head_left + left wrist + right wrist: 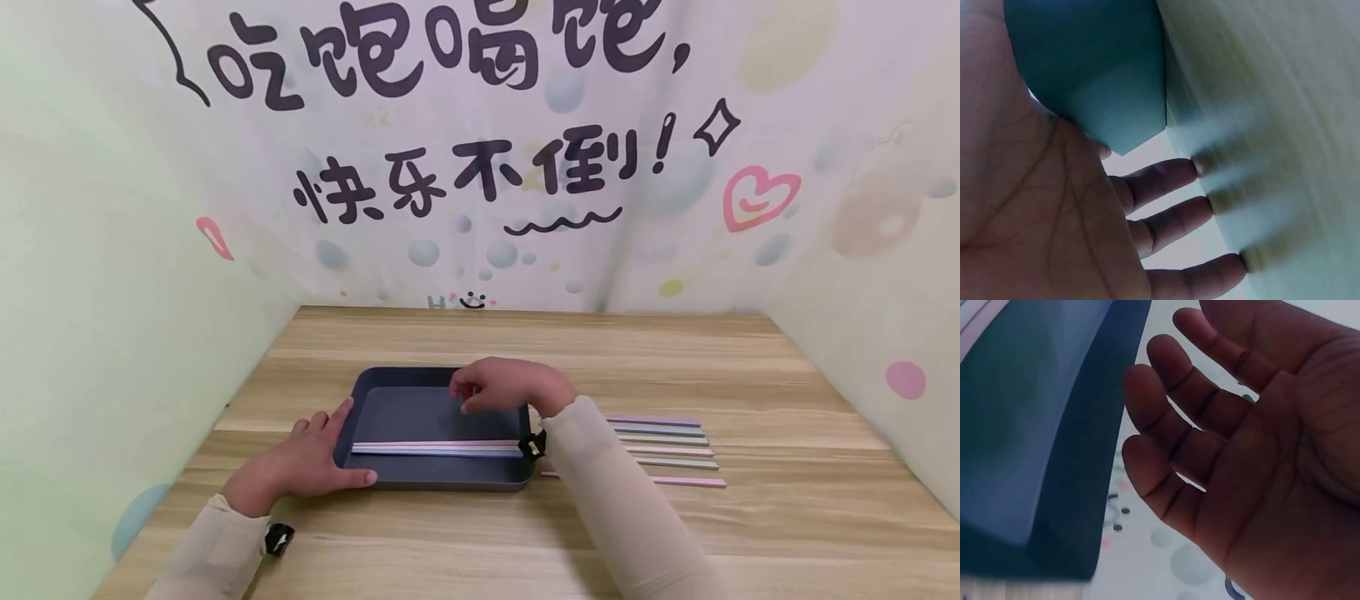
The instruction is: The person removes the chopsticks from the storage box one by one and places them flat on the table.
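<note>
Head view: left hand (309,460) spread against tray (412,414), right hand (510,386) loosely curled.

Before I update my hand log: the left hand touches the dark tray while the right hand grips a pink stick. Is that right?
Not quite: the right hand holds nothing, as the right wrist view shows. The left hand does touch the dark tray.

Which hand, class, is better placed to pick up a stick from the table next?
Probably the right hand: it holds nothing and is nearer those pastel sticks, while the left hand touches the tray, farther away.
</note>
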The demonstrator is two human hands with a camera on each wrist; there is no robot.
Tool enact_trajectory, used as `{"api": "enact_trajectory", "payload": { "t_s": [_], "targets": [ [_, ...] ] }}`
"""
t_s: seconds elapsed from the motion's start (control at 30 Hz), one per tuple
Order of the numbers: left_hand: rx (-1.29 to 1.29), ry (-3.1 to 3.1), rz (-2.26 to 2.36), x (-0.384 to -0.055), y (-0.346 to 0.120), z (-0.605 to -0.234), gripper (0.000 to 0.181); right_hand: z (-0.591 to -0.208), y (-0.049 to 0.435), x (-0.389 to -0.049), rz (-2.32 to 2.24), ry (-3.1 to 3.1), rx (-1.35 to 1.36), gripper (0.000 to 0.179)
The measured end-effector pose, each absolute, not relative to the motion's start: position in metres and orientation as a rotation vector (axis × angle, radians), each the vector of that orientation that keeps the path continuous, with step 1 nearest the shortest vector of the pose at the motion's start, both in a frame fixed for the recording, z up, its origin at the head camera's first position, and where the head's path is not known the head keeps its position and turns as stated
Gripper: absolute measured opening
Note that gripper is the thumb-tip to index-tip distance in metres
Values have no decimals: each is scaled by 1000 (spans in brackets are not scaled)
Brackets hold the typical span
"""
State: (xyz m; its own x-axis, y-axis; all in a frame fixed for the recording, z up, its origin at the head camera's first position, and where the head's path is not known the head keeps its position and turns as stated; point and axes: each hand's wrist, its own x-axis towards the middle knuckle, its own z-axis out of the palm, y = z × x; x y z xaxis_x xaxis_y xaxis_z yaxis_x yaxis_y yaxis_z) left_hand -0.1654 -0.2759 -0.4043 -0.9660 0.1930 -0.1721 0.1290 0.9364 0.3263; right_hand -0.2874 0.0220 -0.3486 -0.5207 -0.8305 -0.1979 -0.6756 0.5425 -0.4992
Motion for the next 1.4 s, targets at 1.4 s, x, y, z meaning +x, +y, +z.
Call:
{"api": "enact_trajectory", "payload": {
  "t_s": [1.4],
  "targets": [
    [241, 2886, 478, -168, -276, -406, 124, -405, -37, -289, -532, 2216, -1122, 11]
  ]
}}
